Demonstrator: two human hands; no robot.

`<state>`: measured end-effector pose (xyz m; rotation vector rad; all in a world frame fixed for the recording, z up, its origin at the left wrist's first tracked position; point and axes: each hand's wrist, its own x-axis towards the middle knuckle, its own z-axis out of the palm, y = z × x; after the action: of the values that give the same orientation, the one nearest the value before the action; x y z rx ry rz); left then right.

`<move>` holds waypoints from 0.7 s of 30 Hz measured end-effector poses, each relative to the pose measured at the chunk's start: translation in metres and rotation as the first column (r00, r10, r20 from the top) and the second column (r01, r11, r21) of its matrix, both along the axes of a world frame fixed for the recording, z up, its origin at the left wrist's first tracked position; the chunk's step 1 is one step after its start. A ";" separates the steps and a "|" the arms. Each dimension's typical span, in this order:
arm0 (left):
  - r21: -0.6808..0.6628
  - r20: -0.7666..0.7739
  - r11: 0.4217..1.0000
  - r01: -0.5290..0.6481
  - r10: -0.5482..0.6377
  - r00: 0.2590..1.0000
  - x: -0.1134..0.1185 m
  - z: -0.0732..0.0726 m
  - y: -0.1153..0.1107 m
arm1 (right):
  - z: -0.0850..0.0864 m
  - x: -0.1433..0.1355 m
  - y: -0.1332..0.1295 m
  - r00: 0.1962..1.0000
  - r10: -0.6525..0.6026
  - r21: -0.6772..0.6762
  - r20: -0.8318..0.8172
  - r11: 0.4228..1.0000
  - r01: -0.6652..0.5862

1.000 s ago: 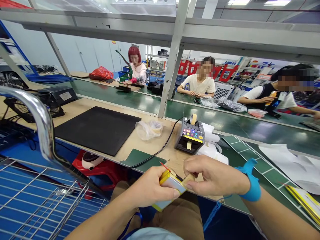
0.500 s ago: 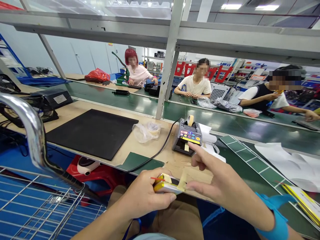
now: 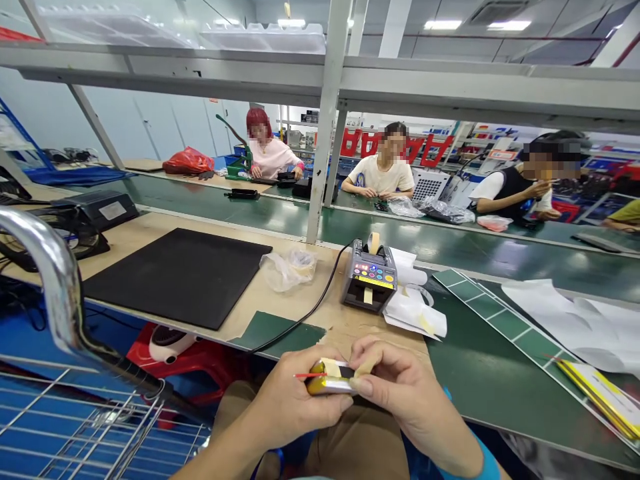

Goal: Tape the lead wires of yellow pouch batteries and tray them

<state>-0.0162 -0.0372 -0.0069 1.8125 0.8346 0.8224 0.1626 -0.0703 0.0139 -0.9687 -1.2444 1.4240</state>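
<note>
A silver and yellow battery pack (image 3: 336, 384) with a thin red wire is held over the table's front edge. My left hand (image 3: 290, 400) is wrapped round its left end. A piece of tan tape (image 3: 369, 364) is pinched between the thumb and fingers of my right hand (image 3: 400, 383), at the pack's right end. Another bit of tape lies across the pack's left part. Beyond my hands stands a tape dispenser (image 3: 370, 277) with lit buttons, a short strip of tape sticking out of its front.
On the left lie a black mat (image 3: 180, 277) and a clear plastic bag (image 3: 289, 269). White sheets (image 3: 415, 310) are beside the dispenser. More yellow-edged packs (image 3: 600, 400) lie at the right. A metal post (image 3: 325, 133) rises behind. Several people sit across the bench.
My right hand has come down and left from in front of the dispenser to the battery pack, its fingers closing on the tape. The camera view has shifted slightly.
</note>
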 end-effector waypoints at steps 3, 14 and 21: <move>0.075 -0.048 0.997 0.001 0.003 0.999 0.000 -0.005 -0.001 | 0.001 0.001 -0.003 0.995 -0.055 0.081 0.088 0.996 0.048; 0.053 -0.018 0.999 -0.008 0.009 1.000 0.003 -0.014 0.002 | 0.001 0.004 -0.008 0.942 -0.137 0.163 0.305 0.982 0.090; -0.109 0.139 0.993 -0.047 0.062 0.988 0.002 -0.010 0.001 | -0.007 0.007 -0.016 0.605 -0.738 0.880 0.299 0.458 0.124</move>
<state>-0.0145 -0.0360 -0.0166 1.6251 0.8226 0.9143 0.1699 -0.0858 0.0069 -1.0491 -1.7036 -0.1006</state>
